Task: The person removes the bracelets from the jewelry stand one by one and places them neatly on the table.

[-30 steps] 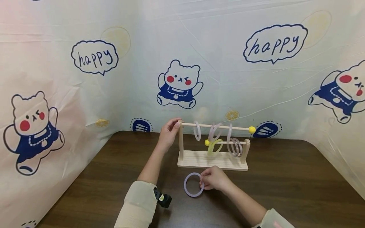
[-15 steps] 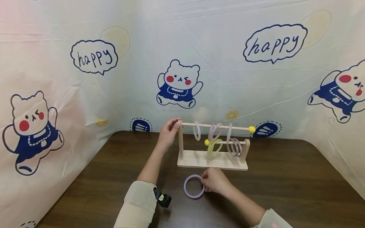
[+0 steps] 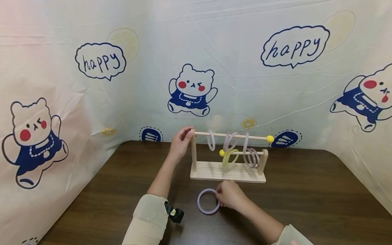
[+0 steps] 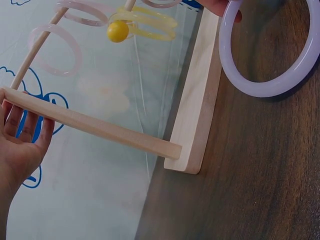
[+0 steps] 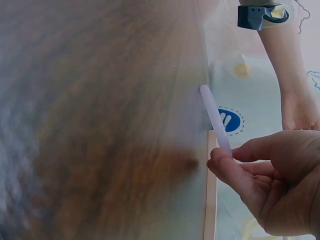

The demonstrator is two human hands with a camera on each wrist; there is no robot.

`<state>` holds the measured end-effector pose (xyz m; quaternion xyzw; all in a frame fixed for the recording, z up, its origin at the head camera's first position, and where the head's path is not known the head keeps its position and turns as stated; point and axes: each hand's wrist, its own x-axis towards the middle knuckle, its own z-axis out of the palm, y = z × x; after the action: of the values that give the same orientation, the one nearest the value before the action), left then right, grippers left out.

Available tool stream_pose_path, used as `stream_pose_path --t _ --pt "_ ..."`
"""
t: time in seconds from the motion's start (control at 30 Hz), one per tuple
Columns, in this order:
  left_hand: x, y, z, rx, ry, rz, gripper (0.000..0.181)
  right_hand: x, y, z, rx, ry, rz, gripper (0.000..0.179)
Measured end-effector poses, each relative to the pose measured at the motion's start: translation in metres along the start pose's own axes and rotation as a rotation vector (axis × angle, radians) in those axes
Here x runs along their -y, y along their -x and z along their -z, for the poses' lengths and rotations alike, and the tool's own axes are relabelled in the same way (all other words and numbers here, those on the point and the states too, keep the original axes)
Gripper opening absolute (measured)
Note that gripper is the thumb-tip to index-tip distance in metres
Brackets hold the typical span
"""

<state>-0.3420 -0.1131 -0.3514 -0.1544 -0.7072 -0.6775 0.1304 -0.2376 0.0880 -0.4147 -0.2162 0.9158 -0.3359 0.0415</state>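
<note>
A small wooden rack (image 3: 211,172) with two rods stands on the table. My left hand (image 3: 179,145) grips the top of its left post, fingers behind the wood in the left wrist view. Just in front of the base, my right hand (image 3: 231,194) pinches a pale purple ring (image 3: 208,213) at its right side, between thumb and fingers. From the right wrist, this ring (image 5: 215,114) shows nearly edge-on. Several pale rings (image 3: 211,141) hang from the upper rod. On the lower rod hang yellow rings (image 3: 225,160) near the tip and several purplish ones (image 3: 253,159) near the post.
Yellow balls cap the upper rod (image 3: 270,139) and the lower rod. The dark wooden table (image 3: 306,204) ends behind the rack at a printed curtain (image 3: 239,61). A black wrist camera (image 3: 176,215) sits on the left sleeve.
My right hand and the purple ring have come slightly toward me, with the ring still pinched. The left hand stays on the post, and the rack's rings look unchanged.
</note>
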Motion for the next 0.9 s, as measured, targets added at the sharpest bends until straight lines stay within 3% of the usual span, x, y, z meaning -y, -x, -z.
stream_pose_path --t 0.37,0.6,0.9 --pt "-0.002 -0.0017 0.0019 0.013 -0.006 0.049 0.031 -0.0003 -0.0004 -0.0009 -0.012 0.033 0.025 0.009" --pt "-0.0009 -0.0009 0.0007 0.001 -0.015 0.026 0.037 -0.0011 -0.0005 -0.0004 -0.028 0.1 0.031 0.008" --pt "-0.0012 0.0006 -0.0002 0.004 -0.021 0.01 0.036 -0.0034 -0.0007 -0.0004 -0.027 0.112 0.043 0.01"
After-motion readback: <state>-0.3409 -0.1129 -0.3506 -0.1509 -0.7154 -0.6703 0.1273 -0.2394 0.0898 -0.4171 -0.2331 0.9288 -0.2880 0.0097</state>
